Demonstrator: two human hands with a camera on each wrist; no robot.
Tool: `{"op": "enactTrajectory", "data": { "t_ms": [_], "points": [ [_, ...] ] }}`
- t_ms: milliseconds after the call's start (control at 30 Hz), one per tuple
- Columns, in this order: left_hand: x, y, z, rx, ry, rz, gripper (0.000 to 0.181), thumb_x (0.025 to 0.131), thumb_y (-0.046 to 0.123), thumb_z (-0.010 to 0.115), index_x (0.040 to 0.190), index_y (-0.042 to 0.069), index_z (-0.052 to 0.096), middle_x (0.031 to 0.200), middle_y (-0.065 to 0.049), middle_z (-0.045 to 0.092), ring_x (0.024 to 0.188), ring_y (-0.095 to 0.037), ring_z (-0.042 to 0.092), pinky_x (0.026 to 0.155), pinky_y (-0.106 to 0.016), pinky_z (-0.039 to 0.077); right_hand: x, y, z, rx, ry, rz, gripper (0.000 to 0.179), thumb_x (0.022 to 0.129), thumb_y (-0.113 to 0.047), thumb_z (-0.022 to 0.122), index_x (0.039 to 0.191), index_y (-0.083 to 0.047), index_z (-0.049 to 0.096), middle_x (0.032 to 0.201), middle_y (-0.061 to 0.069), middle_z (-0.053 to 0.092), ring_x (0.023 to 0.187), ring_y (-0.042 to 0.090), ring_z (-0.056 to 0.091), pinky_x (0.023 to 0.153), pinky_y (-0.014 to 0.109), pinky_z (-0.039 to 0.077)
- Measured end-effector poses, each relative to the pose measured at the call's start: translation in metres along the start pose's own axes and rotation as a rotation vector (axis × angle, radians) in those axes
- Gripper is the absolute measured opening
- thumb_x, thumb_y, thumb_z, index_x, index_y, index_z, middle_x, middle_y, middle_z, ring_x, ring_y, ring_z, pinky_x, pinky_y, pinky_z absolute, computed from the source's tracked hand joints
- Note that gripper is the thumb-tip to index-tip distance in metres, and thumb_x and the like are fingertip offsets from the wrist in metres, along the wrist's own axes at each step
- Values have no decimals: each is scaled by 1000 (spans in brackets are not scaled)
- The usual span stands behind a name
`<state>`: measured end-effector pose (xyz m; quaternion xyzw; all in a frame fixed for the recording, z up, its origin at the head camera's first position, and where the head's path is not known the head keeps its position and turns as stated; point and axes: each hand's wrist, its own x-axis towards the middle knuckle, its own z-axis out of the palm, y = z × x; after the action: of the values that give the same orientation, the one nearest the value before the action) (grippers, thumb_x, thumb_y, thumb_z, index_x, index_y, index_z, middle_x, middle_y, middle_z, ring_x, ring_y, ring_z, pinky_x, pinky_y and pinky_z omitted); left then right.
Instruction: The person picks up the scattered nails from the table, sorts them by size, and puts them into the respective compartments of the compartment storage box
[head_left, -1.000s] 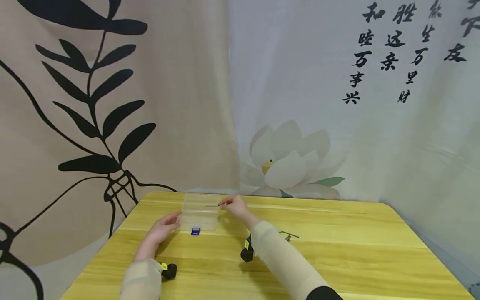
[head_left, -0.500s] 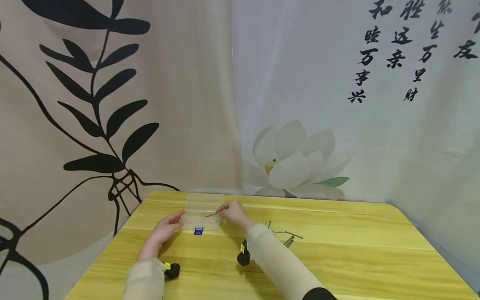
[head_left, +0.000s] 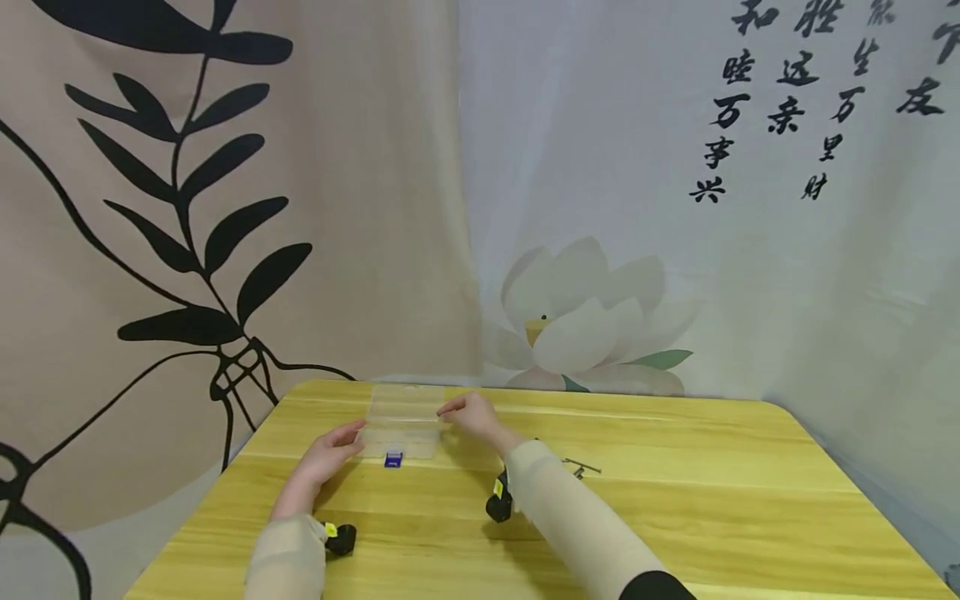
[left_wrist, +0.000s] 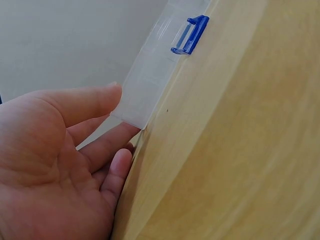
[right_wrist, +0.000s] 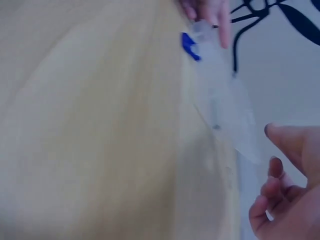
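Note:
A clear plastic compartment box [head_left: 412, 443] lies on the table with its lid [head_left: 405, 404] tipped back and a blue latch [head_left: 393, 459] at its front. My left hand [head_left: 330, 457] grips the box's left end; in the left wrist view the thumb lies against one side of the corner and fingers reach behind the other. Just off the box's right side is my right hand [head_left: 476, 417]. In the right wrist view that hand [right_wrist: 295, 190] has thumb and fingers apart, holding nothing visible. A small dark spot shows through the blurred box there. Thin metal nails [head_left: 583, 465] lie right of my right forearm, partly hidden.
The wooden table [head_left: 712, 500] runs back to a curtain [head_left: 390, 208] with printed plants and characters. Black cameras are worn on the left wrist [head_left: 341, 539] and the right wrist [head_left: 498, 500].
A thin nail pinched in my right hand over the box is gone from its fingers. That hand dipped toward the front compartments, then rose back slightly. My left hand stays at the box.

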<state>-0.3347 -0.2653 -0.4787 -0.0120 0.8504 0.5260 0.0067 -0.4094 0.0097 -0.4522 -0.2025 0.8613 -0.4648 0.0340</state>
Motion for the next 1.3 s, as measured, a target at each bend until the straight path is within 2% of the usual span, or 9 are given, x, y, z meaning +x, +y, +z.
{"op": "enactTrajectory", "data": {
  "t_ms": [133, 267, 433, 567, 733, 833, 933, 1200, 1300],
  "points": [
    [1, 0, -1, 19, -11, 13, 51, 99, 16, 55, 145, -2, 41, 146, -30, 36, 135, -45, 32, 109, -57, 25, -12, 6, -32, 29, -23, -22, 18, 92, -14, 67, 104, -3, 76, 106, 7, 71, 101, 24, 64, 84, 38, 52],
    [1, -1, -2, 22, -29, 31, 51, 100, 15, 55, 145, -4, 39, 146, -32, 34, 135, -46, 31, 109, -57, 26, -31, 17, -67, 58, 9, -14, 21, 92, -15, 67, 106, -2, 74, 108, 8, 70, 103, 25, 63, 88, 42, 51],
    [1, -1, -3, 24, -41, 44, 52, 100, 14, 55, 145, -6, 38, 146, -33, 33, 135, -47, 31, 108, -56, 27, -58, 43, -104, 132, 92, 56, 21, 91, -16, 68, 106, -3, 74, 109, 6, 69, 99, 23, 62, 89, 49, 47],
    [1, 0, -5, 14, -42, 23, 54, 100, 16, 55, 146, -4, 36, 147, -32, 32, 136, -46, 29, 109, -56, 24, -78, 58, -124, 174, 132, 136, 24, 92, -17, 67, 109, -1, 72, 111, 8, 68, 99, 23, 60, 89, 54, 44],
    [1, 1, -3, 1, -48, -1, 54, 100, 17, 54, 147, -3, 35, 148, -32, 31, 137, -46, 28, 110, -56, 22, -105, 79, -143, 143, 106, 157, 28, 93, -17, 66, 113, 3, 69, 118, 13, 65, 105, 26, 60, 89, 50, 47],
    [2, 0, -3, 3, -52, -5, 55, 100, 18, 54, 147, -3, 35, 149, -31, 30, 137, -46, 27, 110, -56, 22, -117, 94, -150, 143, 64, 169, 31, 93, -16, 65, 115, 5, 68, 110, 14, 66, 87, 19, 60, 77, 40, 50],
    [2, -1, -4, 3, -54, -15, 56, 100, 19, 54, 148, -2, 34, 149, -31, 29, 138, -46, 26, 110, -57, 21, -126, 105, -155, 178, 43, 179, 32, 93, -15, 65, 117, 7, 66, 100, 10, 67, 70, 14, 50, 64, 32, 45],
    [0, 2, -3, -11, -65, -43, 56, 101, 20, 53, 149, 0, 33, 151, -30, 27, 139, -46, 24, 111, -58, 17, -143, 119, -168, 224, 73, 223, 33, 92, -15, 67, 117, 7, 65, 78, 4, 58, 59, 13, 41, 53, 25, 37],
    [0, 3, -2, -9, -67, -42, 56, 101, 20, 53, 149, 0, 33, 150, -31, 27, 138, -46, 24, 111, -58, 18, -149, 121, -173, 209, 49, 214, 34, 92, -15, 67, 118, 8, 65, 80, 6, 61, 59, 13, 42, 54, 26, 38]
  ]
}}
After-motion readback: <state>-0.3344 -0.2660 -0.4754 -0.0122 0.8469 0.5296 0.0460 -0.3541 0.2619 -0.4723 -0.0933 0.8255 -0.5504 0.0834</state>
